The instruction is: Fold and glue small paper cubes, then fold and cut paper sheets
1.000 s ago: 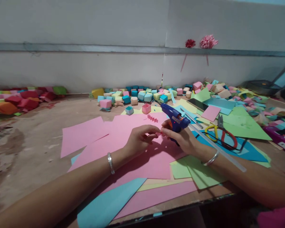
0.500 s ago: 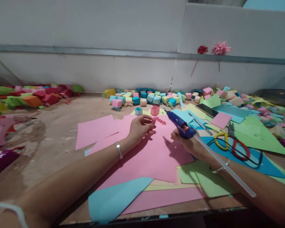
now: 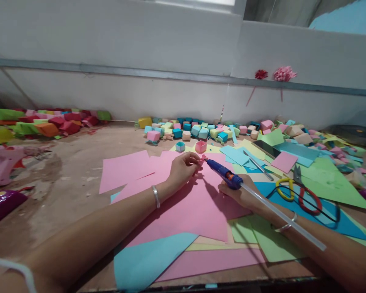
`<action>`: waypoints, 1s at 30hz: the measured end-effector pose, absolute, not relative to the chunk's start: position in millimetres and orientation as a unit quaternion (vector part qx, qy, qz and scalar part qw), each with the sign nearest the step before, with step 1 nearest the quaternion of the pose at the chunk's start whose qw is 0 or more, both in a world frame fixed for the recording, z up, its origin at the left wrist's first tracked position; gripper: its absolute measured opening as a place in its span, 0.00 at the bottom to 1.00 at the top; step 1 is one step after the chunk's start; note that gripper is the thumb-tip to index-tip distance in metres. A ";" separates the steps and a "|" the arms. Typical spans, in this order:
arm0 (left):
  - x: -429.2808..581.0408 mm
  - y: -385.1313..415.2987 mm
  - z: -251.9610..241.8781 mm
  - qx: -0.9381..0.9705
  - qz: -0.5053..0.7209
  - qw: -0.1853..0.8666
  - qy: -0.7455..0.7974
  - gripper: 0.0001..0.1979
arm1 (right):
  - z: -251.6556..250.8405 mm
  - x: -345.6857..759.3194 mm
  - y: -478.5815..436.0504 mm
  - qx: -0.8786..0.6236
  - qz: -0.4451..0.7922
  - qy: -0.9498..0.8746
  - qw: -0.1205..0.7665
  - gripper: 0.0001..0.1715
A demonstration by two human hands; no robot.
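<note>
Between its fingertips, my left hand pinches a small pink folded paper strip. My right hand is wrapped round a blue glue gun, whose long clear glue stick juts back over the wrist. The gun's nozzle is at the strip, close to the left fingertips; whether it touches cannot be made out. Both hands are above pink paper sheets. Just beyond them sit a small open pink paper box and a light blue paper box.
Scissors, a pen-like cutter and a dark phone lie at right among coloured sheets. Small paper boxes line the wall. A pink glue gun and a purple object are at left. The table edge is near.
The glue gun's nozzle has come down and left to the pink strip, which showed its zigzag length before. My left hand keeps its pinch. The view has tilted slightly upward.
</note>
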State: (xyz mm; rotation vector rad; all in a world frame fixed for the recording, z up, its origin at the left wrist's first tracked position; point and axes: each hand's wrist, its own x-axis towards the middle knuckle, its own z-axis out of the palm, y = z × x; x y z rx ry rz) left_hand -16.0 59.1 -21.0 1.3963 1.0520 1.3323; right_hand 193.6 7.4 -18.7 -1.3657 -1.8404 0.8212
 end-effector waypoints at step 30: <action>-16.0 58.5 -22.3 0.635 0.531 0.412 0.382 0.07 | -23.4 195.3 11.8 -0.508 0.293 -0.716 0.379 0.13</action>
